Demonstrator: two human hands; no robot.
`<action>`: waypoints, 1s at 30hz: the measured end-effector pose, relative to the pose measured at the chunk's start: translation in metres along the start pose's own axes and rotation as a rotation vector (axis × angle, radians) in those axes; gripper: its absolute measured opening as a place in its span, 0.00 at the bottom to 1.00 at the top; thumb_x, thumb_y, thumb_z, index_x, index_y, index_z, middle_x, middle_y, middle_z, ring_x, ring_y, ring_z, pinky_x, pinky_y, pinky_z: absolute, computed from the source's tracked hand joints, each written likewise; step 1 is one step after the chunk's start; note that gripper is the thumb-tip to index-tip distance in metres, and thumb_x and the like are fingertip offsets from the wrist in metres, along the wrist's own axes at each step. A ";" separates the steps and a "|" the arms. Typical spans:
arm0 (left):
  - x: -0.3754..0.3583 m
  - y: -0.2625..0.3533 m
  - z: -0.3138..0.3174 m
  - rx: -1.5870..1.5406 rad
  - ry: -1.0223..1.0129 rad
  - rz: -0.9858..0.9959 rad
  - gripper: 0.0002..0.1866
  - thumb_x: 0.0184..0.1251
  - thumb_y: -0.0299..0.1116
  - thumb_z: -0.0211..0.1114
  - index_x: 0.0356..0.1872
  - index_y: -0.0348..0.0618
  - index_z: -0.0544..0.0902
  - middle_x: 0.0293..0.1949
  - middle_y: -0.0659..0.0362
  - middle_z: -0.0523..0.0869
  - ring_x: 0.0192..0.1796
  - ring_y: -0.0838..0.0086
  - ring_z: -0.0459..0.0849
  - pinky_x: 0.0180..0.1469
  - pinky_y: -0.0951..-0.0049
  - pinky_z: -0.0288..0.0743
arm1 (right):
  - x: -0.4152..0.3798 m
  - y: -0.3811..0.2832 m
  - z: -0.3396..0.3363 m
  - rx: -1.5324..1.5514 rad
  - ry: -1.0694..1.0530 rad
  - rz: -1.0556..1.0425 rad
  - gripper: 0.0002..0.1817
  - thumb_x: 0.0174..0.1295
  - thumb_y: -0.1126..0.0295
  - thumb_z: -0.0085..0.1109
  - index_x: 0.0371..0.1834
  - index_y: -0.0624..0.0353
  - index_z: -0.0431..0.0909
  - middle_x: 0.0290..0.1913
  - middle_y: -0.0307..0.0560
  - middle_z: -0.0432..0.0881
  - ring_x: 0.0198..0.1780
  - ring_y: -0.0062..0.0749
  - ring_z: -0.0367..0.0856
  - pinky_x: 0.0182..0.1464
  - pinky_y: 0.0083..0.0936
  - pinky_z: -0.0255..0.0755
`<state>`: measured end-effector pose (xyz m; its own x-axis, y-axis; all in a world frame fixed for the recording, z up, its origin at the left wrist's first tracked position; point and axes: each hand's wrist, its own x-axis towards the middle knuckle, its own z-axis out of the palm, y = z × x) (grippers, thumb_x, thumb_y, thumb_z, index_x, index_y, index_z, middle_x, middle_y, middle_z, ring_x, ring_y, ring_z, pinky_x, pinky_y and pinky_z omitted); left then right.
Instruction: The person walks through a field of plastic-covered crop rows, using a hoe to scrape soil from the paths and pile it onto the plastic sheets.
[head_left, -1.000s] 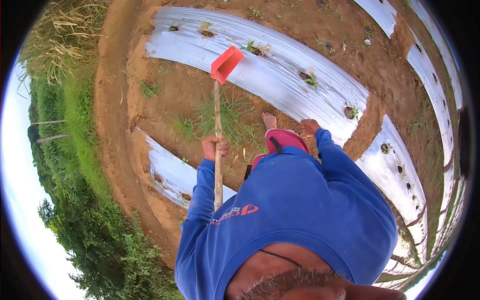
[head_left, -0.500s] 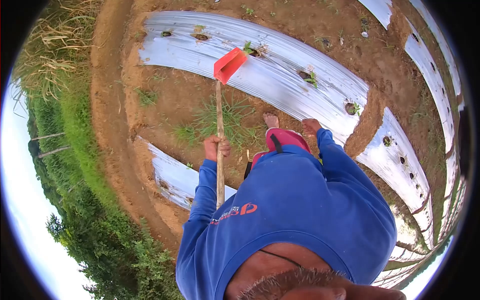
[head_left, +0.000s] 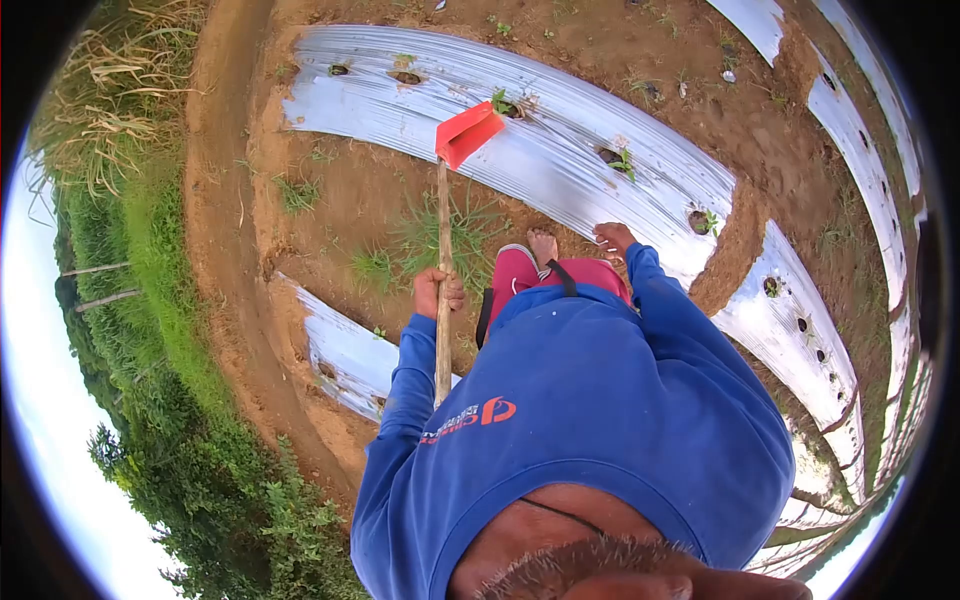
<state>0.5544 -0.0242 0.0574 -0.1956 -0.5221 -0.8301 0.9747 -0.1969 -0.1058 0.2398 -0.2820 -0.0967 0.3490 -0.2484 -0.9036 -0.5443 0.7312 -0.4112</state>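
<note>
My left hand (head_left: 438,292) is wrapped round a long wooden pole (head_left: 444,225). At its far end is an angular red scoop-like piece (head_left: 468,134), over the silver plastic sheet (head_left: 590,105) and close beside a small green plant (head_left: 500,100) at a planting hole. My right hand (head_left: 613,238) hangs near the sheet's lower edge with its fingers curled in; whatever they hold, if anything, is hidden. Below are my bare foot (head_left: 543,245) and red legwear (head_left: 595,274) with a black strap (head_left: 563,280).
More plastic-covered rows with holes and seedlings run to the right, such as one sheet (head_left: 795,310). A grass tuft (head_left: 440,240) grows on the brown soil before me. On the left are a dirt path (head_left: 225,220) and green bushes (head_left: 200,470).
The pole and red scoop have shifted slightly right and down in view. My right hand has moved a little left and up. A red-clad leg has come forward beside my foot.
</note>
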 end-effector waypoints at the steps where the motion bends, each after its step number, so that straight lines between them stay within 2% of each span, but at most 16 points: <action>1: 0.001 0.003 -0.001 0.002 0.012 -0.010 0.07 0.43 0.35 0.48 0.23 0.45 0.68 0.16 0.62 0.66 0.12 0.79 0.62 0.14 0.76 0.60 | -0.003 0.001 -0.003 0.014 0.007 0.001 0.18 0.45 0.52 0.56 0.35 0.53 0.74 0.27 0.37 0.72 0.23 0.24 0.70 0.22 0.25 0.66; 4: 0.002 0.009 0.005 0.026 0.059 -0.033 0.06 0.43 0.35 0.48 0.22 0.45 0.68 0.16 0.61 0.66 0.13 0.78 0.62 0.14 0.75 0.61 | -0.019 0.008 -0.013 0.041 0.024 -0.016 0.17 0.47 0.55 0.56 0.36 0.53 0.73 0.26 0.35 0.69 0.23 0.23 0.67 0.22 0.21 0.64; 7: 0.003 0.017 0.015 0.100 0.131 -0.011 0.07 0.43 0.36 0.49 0.22 0.46 0.68 0.15 0.62 0.67 0.13 0.79 0.63 0.14 0.75 0.61 | -0.024 0.035 -0.027 0.094 0.054 -0.054 0.19 0.47 0.53 0.55 0.37 0.52 0.73 0.27 0.35 0.70 0.24 0.24 0.68 0.25 0.24 0.64; 8: 0.005 0.021 0.018 0.133 0.160 0.005 0.07 0.43 0.36 0.49 0.22 0.46 0.68 0.15 0.62 0.67 0.13 0.79 0.63 0.15 0.75 0.61 | -0.026 0.046 -0.032 0.103 0.070 -0.056 0.19 0.47 0.51 0.56 0.34 0.53 0.74 0.26 0.36 0.73 0.22 0.23 0.71 0.21 0.24 0.66; 11: 0.012 0.035 0.013 0.210 0.181 0.024 0.07 0.43 0.37 0.49 0.22 0.45 0.68 0.15 0.62 0.67 0.13 0.78 0.65 0.14 0.75 0.63 | -0.035 0.081 -0.045 0.098 0.104 0.005 0.18 0.47 0.51 0.55 0.35 0.50 0.74 0.29 0.37 0.73 0.26 0.26 0.70 0.28 0.30 0.65; 12: 0.013 0.036 0.013 0.221 0.203 0.029 0.08 0.43 0.37 0.49 0.22 0.45 0.68 0.15 0.62 0.68 0.13 0.78 0.65 0.14 0.75 0.63 | -0.027 0.100 -0.050 0.172 0.141 0.081 0.17 0.47 0.51 0.54 0.34 0.50 0.73 0.28 0.37 0.73 0.27 0.27 0.71 0.29 0.31 0.65; 15: 0.010 0.033 0.012 0.226 0.198 0.027 0.08 0.44 0.37 0.49 0.21 0.45 0.68 0.15 0.62 0.68 0.13 0.78 0.66 0.14 0.77 0.63 | -0.056 0.130 -0.060 0.254 0.141 0.065 0.17 0.46 0.51 0.55 0.33 0.50 0.73 0.28 0.37 0.72 0.28 0.28 0.70 0.30 0.31 0.65; 17: 0.009 0.021 0.006 0.200 0.146 0.021 0.08 0.44 0.37 0.49 0.21 0.44 0.68 0.15 0.62 0.68 0.13 0.78 0.66 0.14 0.78 0.63 | -0.070 0.158 -0.065 0.349 0.134 0.023 0.14 0.48 0.54 0.54 0.28 0.51 0.72 0.24 0.36 0.71 0.23 0.25 0.69 0.24 0.28 0.64; 19: 0.000 -0.006 0.011 0.184 0.080 0.022 0.07 0.44 0.36 0.49 0.20 0.44 0.68 0.15 0.62 0.67 0.14 0.79 0.65 0.14 0.79 0.62 | -0.076 0.192 -0.072 0.433 0.112 0.002 0.12 0.49 0.56 0.53 0.26 0.51 0.72 0.22 0.36 0.69 0.20 0.23 0.67 0.20 0.25 0.62; 20: -0.004 -0.021 0.011 0.172 0.046 0.026 0.07 0.44 0.36 0.49 0.20 0.43 0.68 0.16 0.62 0.67 0.14 0.79 0.65 0.15 0.79 0.62 | -0.084 0.207 -0.072 0.450 0.175 0.021 0.10 0.51 0.58 0.52 0.24 0.51 0.70 0.18 0.34 0.67 0.16 0.21 0.64 0.16 0.22 0.60; 22: -0.008 -0.059 -0.002 0.120 -0.011 -0.028 0.07 0.44 0.35 0.49 0.21 0.43 0.68 0.16 0.61 0.67 0.15 0.79 0.65 0.16 0.79 0.62 | -0.099 0.241 -0.082 0.488 0.120 0.001 0.10 0.51 0.58 0.51 0.24 0.52 0.70 0.18 0.34 0.67 0.15 0.21 0.63 0.15 0.22 0.59; 23: -0.007 -0.079 -0.010 0.107 -0.036 -0.065 0.07 0.44 0.34 0.49 0.21 0.42 0.69 0.17 0.61 0.67 0.15 0.79 0.65 0.16 0.79 0.63 | -0.105 0.261 -0.085 0.521 0.099 -0.013 0.10 0.51 0.59 0.51 0.24 0.52 0.70 0.18 0.33 0.66 0.15 0.21 0.63 0.14 0.22 0.59; 26: -0.001 -0.139 -0.049 0.062 -0.069 -0.236 0.06 0.44 0.32 0.50 0.23 0.41 0.70 0.17 0.61 0.67 0.16 0.80 0.65 0.18 0.79 0.62 | -0.128 0.321 -0.092 0.428 0.284 0.022 0.14 0.50 0.56 0.54 0.18 0.53 0.68 0.15 0.36 0.65 0.12 0.19 0.60 0.12 0.21 0.55; 29: -0.003 -0.204 -0.088 0.052 -0.123 -0.401 0.07 0.43 0.31 0.49 0.24 0.40 0.71 0.17 0.61 0.66 0.16 0.80 0.65 0.18 0.79 0.62 | -0.175 0.374 -0.107 0.471 0.302 0.126 0.18 0.51 0.58 0.52 0.11 0.52 0.61 0.10 0.34 0.58 0.10 0.18 0.55 0.10 0.20 0.48; 30: -0.005 -0.225 -0.095 0.057 -0.118 -0.453 0.07 0.43 0.31 0.50 0.24 0.40 0.71 0.17 0.62 0.65 0.15 0.80 0.64 0.17 0.80 0.62 | -0.188 0.391 -0.116 0.512 0.278 0.150 0.14 0.51 0.58 0.52 0.16 0.53 0.65 0.12 0.35 0.61 0.11 0.19 0.58 0.11 0.20 0.52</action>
<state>0.3458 0.1017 0.0333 -0.6142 -0.4634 -0.6388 0.7814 -0.4706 -0.4099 -0.1273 -0.0225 -0.1016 0.0462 -0.2252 -0.9732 -0.1109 0.9671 -0.2290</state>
